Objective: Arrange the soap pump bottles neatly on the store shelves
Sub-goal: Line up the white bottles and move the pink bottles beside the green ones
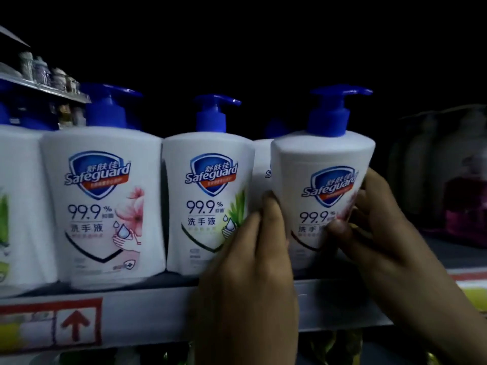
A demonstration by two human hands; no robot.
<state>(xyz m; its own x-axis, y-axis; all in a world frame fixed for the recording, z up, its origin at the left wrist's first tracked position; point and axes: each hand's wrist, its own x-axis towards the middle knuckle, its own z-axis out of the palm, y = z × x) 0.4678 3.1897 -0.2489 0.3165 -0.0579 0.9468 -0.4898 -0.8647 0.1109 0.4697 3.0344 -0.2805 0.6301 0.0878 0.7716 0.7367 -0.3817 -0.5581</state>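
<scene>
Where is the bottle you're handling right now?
Head view, right of centre: the held bottle is at the front of the shelf, between the left hand and right hand, just right of the green-leaf bottle.

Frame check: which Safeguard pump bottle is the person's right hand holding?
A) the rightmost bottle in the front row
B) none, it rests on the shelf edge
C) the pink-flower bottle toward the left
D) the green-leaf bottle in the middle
A: the right hand curls round the right side of the rightmost Safeguard bottle with its thumb on the label, while the left hand lies with straight fingers against that bottle's left side.
</scene>
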